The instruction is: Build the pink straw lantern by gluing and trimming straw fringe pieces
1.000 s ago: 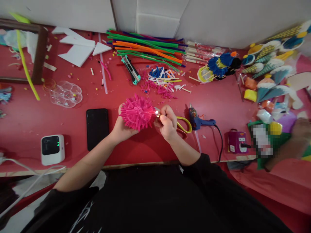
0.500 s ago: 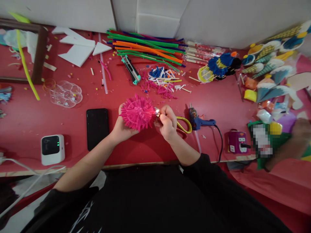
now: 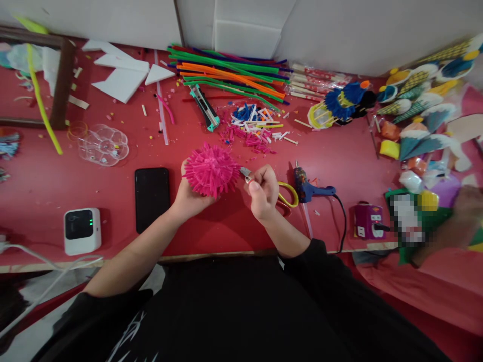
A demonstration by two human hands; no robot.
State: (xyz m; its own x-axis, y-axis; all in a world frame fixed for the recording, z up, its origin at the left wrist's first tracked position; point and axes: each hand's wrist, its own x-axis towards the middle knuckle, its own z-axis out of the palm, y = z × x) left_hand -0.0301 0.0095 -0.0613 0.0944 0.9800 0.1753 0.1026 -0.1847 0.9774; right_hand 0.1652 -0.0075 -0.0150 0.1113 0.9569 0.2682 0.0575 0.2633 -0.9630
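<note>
A bright pink ball of bristly, fuzzy strips [image 3: 212, 171] rests in my left hand [image 3: 190, 198], whose fingers wrap round it from the left and below. Above the table front, my right hand [image 3: 264, 193] is closed on a small metal-bladed tool [image 3: 245, 173]. Its short silver tip points at the ball's right side; the handle is hidden in the fist, so I cannot tell its exact kind. Beside that hand lies a yellow scissor handle [image 3: 290, 195] on the red table [image 3: 222, 231]. Pink, white and blue clippings [image 3: 252, 133] are heaped just beyond the ball.
Coloured pipe cleaners [image 3: 230, 73] and a teal utility knife [image 3: 204, 108] lie at the back. A blue glue gun [image 3: 309, 188] with a cord is on the right, near a purple power socket [image 3: 369, 221]. A phone [image 3: 152, 200] and a white device [image 3: 82, 231] are left. Another person's arm [image 3: 449, 231] is far right.
The pink ball has shifted slightly left and up and turned a little. My right hand has moved slightly right, and more of the tool's metal tip shows.
</note>
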